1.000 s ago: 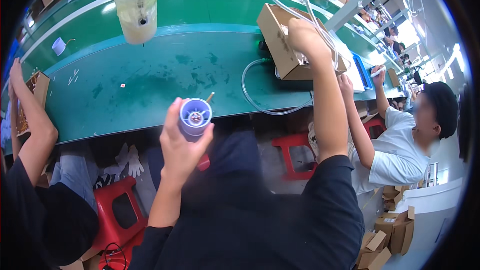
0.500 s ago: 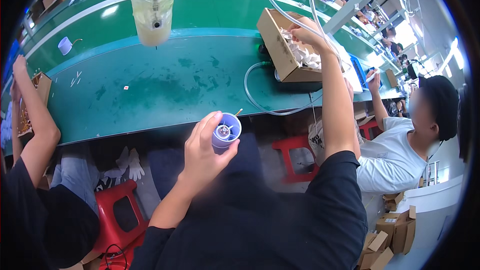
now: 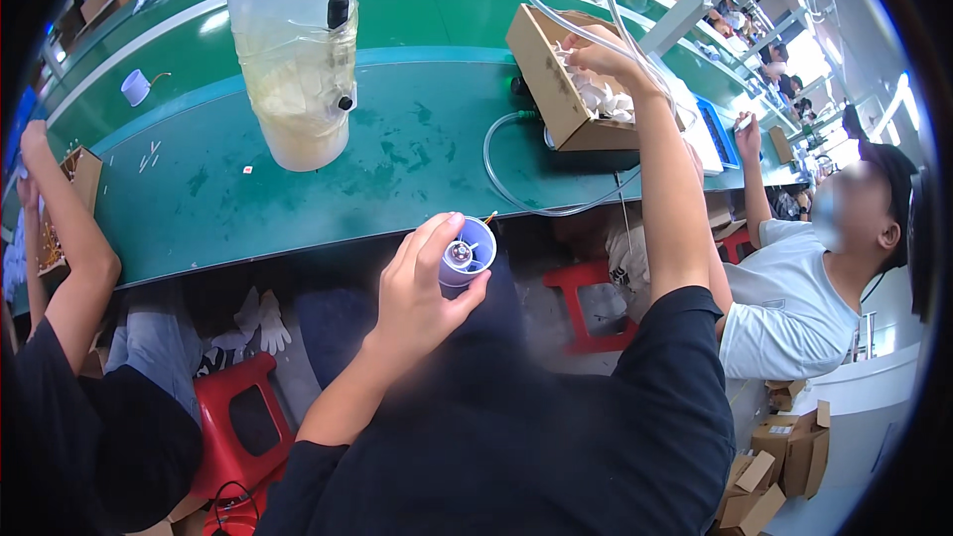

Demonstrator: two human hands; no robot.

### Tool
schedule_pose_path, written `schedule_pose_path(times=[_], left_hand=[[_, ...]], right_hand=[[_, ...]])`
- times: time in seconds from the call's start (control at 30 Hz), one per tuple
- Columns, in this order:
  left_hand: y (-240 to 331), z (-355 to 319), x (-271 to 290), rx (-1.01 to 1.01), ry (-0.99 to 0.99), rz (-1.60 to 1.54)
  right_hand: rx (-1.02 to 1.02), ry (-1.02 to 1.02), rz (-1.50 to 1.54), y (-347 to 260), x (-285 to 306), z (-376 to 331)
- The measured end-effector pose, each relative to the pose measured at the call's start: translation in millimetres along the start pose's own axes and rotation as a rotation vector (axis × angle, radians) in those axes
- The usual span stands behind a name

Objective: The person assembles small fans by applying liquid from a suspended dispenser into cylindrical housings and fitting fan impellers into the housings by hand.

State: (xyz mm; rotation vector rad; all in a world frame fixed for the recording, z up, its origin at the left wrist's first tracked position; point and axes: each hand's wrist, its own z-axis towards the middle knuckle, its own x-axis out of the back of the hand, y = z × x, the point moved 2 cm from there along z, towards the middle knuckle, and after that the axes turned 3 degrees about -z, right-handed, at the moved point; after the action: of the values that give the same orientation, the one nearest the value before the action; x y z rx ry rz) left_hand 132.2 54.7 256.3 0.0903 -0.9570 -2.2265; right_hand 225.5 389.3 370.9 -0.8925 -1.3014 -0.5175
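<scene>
1. Cup, a small blue cylinder with a metal part showing inside its open mouth, sits in the left hand, held just off the near edge of the green table, over the person's lap.
2. That hand wraps the cup from below and behind, fingers curled round its side and thumb against the rim; the forearm rises from the lower edge, elbow bent.
3. The right hand is stretched far forward, arm nearly straight, reaching into an open cardboard box near the table's far right side.
4. Its fingers are bent down among the white parts in the box; whether they pinch one I cannot tell.
5. A clear tube loops across the table from beside the box toward the near edge.
6. A clear plastic bottle with a black cable plugged in hangs above the table's middle.
7. At the left, another person's arm reaches up to a second box at the table's left edge.
8. At the right, a person in a white shirt sits with one arm raised to the table.
9. Red stools stand below the near edge.
</scene>
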Motion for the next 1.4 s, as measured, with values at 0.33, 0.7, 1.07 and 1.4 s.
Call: schedule_pose_path(times=[0.33,0.7,1.07,1.4], left_hand=[[-2,9,10,0.041,0.006,0.112],[-1,12,20,0.047,0.004,0.181],[2,14,16,-0.005,0.046,0.122],[1,20,12,-0.002,-0.08,0.178]], right_hand=[[0.164,0.291,0.899,-31,4,-60],[0.66,0.018,0.481,-127,-42,-186],[0.84,0.04,0.22,-141,-59,-193],[0.88,0.067,-0.02,-141,-55,-189]])
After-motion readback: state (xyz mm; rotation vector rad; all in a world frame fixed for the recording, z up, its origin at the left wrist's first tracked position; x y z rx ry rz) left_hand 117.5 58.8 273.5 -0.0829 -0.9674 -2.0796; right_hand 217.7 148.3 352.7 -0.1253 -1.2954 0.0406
